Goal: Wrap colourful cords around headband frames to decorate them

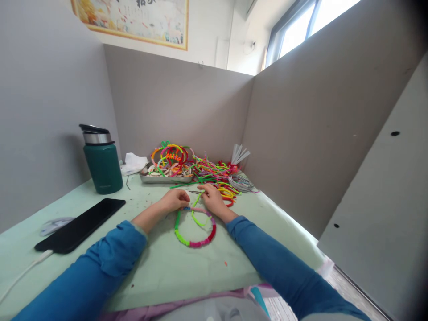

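Note:
A multicoloured fuzzy ring, in green, magenta, red and pink, lies on the pale green tabletop between my forearms. At the ring's upper left edge, the fingers of my left hand are pinched together by a small blue part of it. My right hand is closed on the upper end of a thin lime-green fuzzy stem, whose lower part curls inside the ring. The two hands are a short way apart, both at the ring's far side. What exactly sits between my left fingertips is too small to make out.
At the back stand a metal tray with loose pieces and finished-looking rings, a heap of coloured stems and coiled grey wire. On the left are a green bottle, white tissue and a black phone with a cable. Grey partitions enclose the table.

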Demonstrator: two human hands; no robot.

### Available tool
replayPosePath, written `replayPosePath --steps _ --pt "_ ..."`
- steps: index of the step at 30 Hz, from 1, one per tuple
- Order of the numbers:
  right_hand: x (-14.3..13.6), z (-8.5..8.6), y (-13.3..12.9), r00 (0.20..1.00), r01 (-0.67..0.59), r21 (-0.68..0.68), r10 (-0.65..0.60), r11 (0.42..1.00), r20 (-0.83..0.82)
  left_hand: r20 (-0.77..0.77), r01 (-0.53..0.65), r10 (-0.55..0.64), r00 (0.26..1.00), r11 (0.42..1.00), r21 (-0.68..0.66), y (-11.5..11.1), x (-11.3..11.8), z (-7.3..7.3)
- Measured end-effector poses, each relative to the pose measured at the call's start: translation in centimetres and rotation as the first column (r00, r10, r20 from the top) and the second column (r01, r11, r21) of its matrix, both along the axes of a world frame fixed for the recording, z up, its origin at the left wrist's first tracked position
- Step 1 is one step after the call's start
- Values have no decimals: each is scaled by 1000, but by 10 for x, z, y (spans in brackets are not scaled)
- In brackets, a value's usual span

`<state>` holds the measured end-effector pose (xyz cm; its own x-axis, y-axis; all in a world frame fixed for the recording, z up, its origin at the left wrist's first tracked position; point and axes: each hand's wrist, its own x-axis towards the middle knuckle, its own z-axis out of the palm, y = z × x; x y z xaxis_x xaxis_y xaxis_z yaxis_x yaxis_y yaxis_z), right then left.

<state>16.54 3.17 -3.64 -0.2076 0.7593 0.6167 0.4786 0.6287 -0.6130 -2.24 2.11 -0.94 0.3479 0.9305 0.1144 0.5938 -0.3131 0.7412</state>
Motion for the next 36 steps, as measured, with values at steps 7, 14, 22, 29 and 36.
replayPosePath --steps 7,14,22,29,36 --pt "0 1 -2 986 95 102 -107 990 125 -256 107 -75 964 988 114 -2 -3 3" --pt "-2 2 -10 972 -82 -57 93 995 214 -318 43 50 947 959 280 -3 -2 6" --pt "-2 5 -13 976 -207 -168 216 964 35 125 -28 29 992 999 -16 -9 1 15" --pt "-2 3 -12 974 -227 -204 219 952 -62 227 -9 20 974 999 -47 -10 0 17" --pt "-4 5 -15 967 -256 -197 254 947 -34 202 55 -41 978 996 -67 -10 1 18"
